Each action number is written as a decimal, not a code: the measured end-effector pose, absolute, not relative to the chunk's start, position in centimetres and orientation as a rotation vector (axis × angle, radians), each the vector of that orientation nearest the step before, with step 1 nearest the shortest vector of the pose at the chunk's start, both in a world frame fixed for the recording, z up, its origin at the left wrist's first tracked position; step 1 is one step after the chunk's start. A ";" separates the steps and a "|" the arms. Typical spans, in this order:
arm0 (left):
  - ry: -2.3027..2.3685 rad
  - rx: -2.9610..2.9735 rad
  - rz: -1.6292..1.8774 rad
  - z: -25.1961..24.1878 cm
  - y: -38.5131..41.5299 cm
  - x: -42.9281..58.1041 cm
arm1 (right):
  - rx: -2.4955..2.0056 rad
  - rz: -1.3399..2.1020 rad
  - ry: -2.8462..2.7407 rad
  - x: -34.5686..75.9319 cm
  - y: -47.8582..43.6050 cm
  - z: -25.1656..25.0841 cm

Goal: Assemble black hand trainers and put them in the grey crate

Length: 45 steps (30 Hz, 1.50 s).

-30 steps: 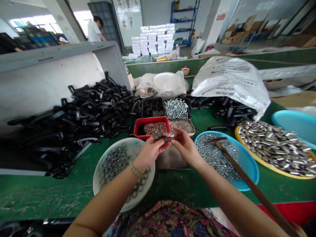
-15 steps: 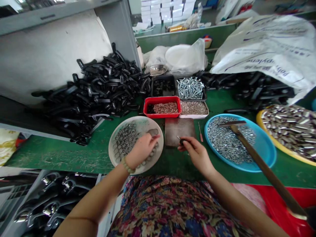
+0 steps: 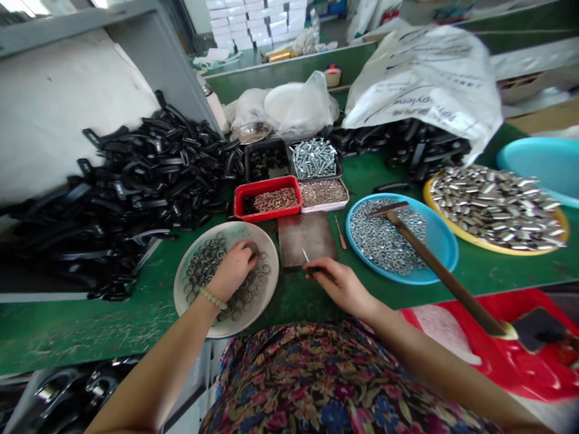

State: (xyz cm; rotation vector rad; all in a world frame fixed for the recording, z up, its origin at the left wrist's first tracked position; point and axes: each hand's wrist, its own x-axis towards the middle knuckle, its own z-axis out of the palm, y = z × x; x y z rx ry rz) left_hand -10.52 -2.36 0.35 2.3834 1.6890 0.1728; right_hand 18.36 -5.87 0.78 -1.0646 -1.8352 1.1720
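My left hand point(image 3: 233, 271) is down in a whitish round bowl point(image 3: 180, 301) of small metal rings point(image 3: 205, 259). Its fingers are curled together; a greyish rounded thing point(image 3: 252, 246) shows at their tips, too blurred to name. In front of a flat metal plate point(image 3: 305, 235), my right hand point(image 3: 339, 283) pinches a small black part point(image 3: 312, 271) with a thin bright metal pin point(image 3: 306, 255) sticking up out of it. The fingers cover most of that black part. A thin tool with a reddish handle point(image 3: 342, 242) lies just right of the plate.
A blue basin point(image 3: 446, 241) of small metal pieces has a hammer point(image 3: 434, 256) lying across it. Behind the plate stand a red tray point(image 3: 266, 214) and a tray of bolts point(image 3: 314, 158). Black handles point(image 3: 154, 175) are heaped left; a yellow basin point(image 3: 497, 244) holds metal sleeves.
The view has swung to the right, so things sit further left. My left hand has sunk lower among the rings, and my right hand has come nearer the plate's front edge, still holding the black part.
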 end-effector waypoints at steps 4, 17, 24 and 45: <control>1.657 2.229 0.319 0.2 -1.8 -10.8 | -0.943 1.058 -2.022 18.8 -6.2 2.1; 0.966 1.461 0.607 5.4 -0.2 5.3 | -0.971 0.714 -1.954 24.3 -5.7 2.4; 0.652 2.708 0.138 2.3 5.3 14.6 | -1.215 0.762 -1.204 31.4 -7.1 1.7; 0.785 1.081 0.251 5.5 4.1 9.2 | -1.146 1.220 -1.761 29.5 -5.8 3.6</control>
